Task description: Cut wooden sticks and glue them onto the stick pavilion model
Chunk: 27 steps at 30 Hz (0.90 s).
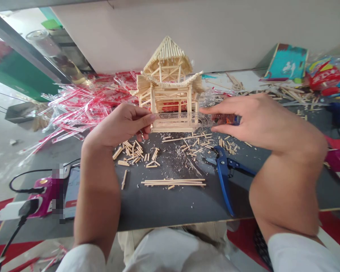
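Observation:
A clear plastic ruler [174,120] lies level across the front of a small pavilion model [170,81] built of thin wooden sticks. My left hand [127,122] pinches the ruler's left end between thumb and fingers, close to the model's front left post. At the other end, my right hand [252,119] grips the ruler between thumb and forefinger, right of the model. Below the hands lie short cut stick pieces [133,151] and a row of longer wooden sticks [174,182]. Blue-handled cutters [225,181] rest open on the dark table to their right.
Red and clear plastic wrappers [85,102] heap up at the left back. More loose sticks [294,94] and a teal packet [287,62] are at the right back. A purple power strip [42,196] with cables and a phone [73,192] sit at the left front.

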{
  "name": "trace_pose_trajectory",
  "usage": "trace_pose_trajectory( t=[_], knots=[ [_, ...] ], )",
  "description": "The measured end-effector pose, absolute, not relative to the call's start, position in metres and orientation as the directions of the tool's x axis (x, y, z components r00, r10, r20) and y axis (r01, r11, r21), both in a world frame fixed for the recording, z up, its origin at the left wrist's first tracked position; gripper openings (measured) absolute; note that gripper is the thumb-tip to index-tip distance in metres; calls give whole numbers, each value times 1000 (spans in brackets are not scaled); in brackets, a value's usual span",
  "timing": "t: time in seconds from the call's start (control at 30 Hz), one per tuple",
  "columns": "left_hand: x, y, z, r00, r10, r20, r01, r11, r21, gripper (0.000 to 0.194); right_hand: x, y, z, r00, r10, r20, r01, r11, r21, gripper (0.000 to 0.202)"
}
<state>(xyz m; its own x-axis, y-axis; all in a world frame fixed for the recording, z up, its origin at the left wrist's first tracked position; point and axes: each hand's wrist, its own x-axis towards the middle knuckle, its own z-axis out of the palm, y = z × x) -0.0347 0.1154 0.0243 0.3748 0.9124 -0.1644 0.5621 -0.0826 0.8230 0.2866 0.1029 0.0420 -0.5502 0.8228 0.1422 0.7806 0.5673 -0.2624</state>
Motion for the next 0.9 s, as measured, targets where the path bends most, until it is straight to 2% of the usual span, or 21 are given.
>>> trace_pose_trajectory(
  t=[0.9],
  knots=[
    [-35, 115, 26, 391, 909, -143, 567, -115, 816, 37, 288, 104, 38, -548, 820, 164, 781, 572, -251, 43]
  ],
)
